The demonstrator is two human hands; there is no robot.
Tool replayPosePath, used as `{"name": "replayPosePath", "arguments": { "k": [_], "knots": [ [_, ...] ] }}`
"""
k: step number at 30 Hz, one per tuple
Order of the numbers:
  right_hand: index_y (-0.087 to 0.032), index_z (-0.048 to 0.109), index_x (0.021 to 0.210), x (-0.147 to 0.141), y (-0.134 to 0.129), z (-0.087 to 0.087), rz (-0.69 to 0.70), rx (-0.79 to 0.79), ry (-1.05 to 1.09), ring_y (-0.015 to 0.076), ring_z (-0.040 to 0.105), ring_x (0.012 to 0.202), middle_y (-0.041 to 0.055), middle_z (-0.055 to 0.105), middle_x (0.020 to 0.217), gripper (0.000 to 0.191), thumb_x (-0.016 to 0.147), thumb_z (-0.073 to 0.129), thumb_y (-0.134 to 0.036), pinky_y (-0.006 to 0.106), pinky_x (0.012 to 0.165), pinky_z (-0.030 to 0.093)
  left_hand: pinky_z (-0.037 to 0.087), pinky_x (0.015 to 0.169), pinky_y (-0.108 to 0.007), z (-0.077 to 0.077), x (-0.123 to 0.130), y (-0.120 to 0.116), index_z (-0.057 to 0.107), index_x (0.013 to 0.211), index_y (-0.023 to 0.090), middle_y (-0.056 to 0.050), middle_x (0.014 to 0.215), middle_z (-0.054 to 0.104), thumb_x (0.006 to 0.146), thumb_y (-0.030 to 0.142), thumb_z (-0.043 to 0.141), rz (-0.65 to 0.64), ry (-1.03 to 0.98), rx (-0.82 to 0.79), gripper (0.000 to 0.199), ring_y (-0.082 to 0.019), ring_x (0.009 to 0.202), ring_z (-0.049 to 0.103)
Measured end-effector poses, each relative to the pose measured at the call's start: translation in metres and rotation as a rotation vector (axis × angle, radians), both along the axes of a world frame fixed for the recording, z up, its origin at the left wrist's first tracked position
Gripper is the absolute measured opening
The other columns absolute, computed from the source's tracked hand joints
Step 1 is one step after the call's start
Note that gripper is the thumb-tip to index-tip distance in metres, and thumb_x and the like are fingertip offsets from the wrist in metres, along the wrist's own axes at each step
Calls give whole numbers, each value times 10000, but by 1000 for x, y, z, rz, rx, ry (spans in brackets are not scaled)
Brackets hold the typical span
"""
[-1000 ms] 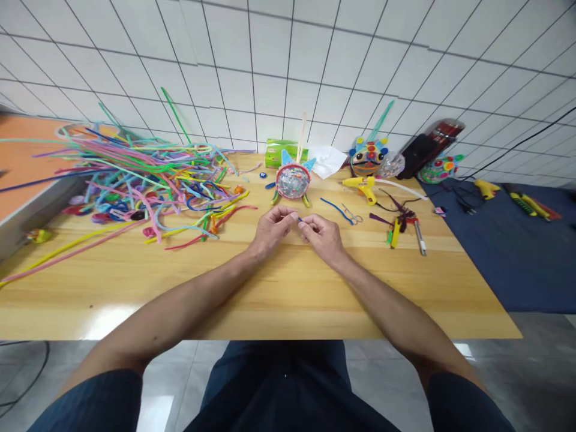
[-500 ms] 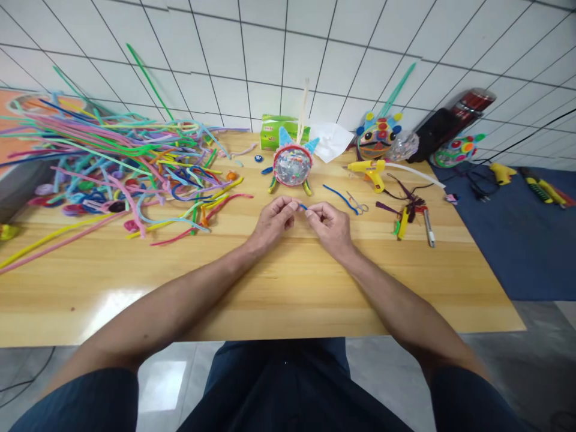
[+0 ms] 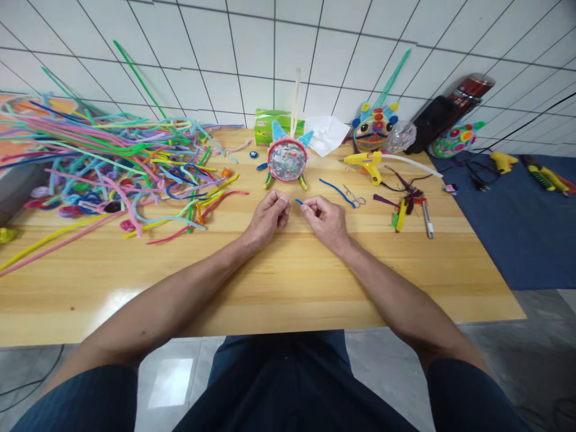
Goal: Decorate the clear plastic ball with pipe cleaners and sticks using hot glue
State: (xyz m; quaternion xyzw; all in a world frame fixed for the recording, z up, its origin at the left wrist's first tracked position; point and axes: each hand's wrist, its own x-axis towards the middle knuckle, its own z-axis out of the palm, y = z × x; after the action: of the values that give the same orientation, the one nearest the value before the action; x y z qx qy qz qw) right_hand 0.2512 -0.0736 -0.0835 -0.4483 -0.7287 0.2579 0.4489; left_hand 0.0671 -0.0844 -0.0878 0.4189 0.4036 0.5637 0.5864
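In the centre of the frame, our right hand (image 3: 328,223) pinched a short blue fuzzy stem (image 3: 299,201) between thumb and forefinger, its thin, slightly bent end pointing toward the left hand (image 3: 266,217). That hand was curled with thumb and fingers pressed together; we couldn't tell whether anything lay between them. Just above, at upper centre, we had a see-through ball figure (image 3: 288,162) with a red fuzzy rim, light-blue pointed ears and yellow-green feet. Shiny, multicoloured bits showed in its round body, though we couldn't tell whether all sat inside. Behind it stood a green packet (image 3: 265,129), its contents hidden from us, with a crumpled white sheet (image 3: 326,135) beside it. Right of centre we saw a longer blue stem (image 3: 335,191) touching small scissors (image 3: 359,198), and at upper right a second see-through ball (image 3: 402,137) with glinting specks.
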Motion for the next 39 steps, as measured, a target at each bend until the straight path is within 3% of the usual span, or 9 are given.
{"name": "replayPosePath", "arguments": {
  "k": [7,11,14,18,26,34,39],
  "knots": [
    [-264,724,867,2,0,-2,3,-23,-17,154,503,600,-35,610,656,225,1004,659,-429,320,677,460,292,448,-223,8,-1,-1,487,784,240,91,615,497,896,665,888,-55,-51,-155,594,-50,431,381],
    [-259,717,861,2,0,0,0,2,16,146,486,582,-43,589,642,223,1004,661,-419,314,649,442,340,472,-229,4,-1,1,554,849,238,87,649,545,779,515,963,-25,-61,-81,499,-64,465,446],
    [-257,712,855,2,1,2,-4,39,40,139,463,560,-50,570,628,230,1010,659,-419,312,626,427,345,461,-243,2,0,1,614,997,236,78,797,639,690,378,971,9,-38,-42,491,-61,477,464],
    [-255,721,868,3,1,3,9,54,0,138,454,556,-45,587,633,221,1012,648,-407,311,631,438,357,503,-255,5,-2,0,673,1085,221,42,943,685,749,446,969,27,83,58,501,-56,541,467],
    [-257,751,889,2,-2,1,25,95,-76,155,524,601,-12,683,686,233,1024,646,-415,321,674,468,301,547,-275,0,-6,0,728,920,212,56,670,548,839,577,931,29,231,163,426,-101,571,404],
    [-261,764,894,7,2,1,37,110,-153,173,595,650,8,738,743,230,1055,648,-378,329,736,502,308,524,-269,0,-5,1,710,889,223,62,611,524,825,621,951,-11,180,103,470,-100,528,405],
    [-259,807,960,17,12,4,107,176,-225,211,709,784,41,818,856,226,1092,659,-367,341,816,539,289,489,-251,1,-6,4,679,863,222,74,580,516,792,668,969,-94,99,68,537,-84,485,393]
  ]
}}
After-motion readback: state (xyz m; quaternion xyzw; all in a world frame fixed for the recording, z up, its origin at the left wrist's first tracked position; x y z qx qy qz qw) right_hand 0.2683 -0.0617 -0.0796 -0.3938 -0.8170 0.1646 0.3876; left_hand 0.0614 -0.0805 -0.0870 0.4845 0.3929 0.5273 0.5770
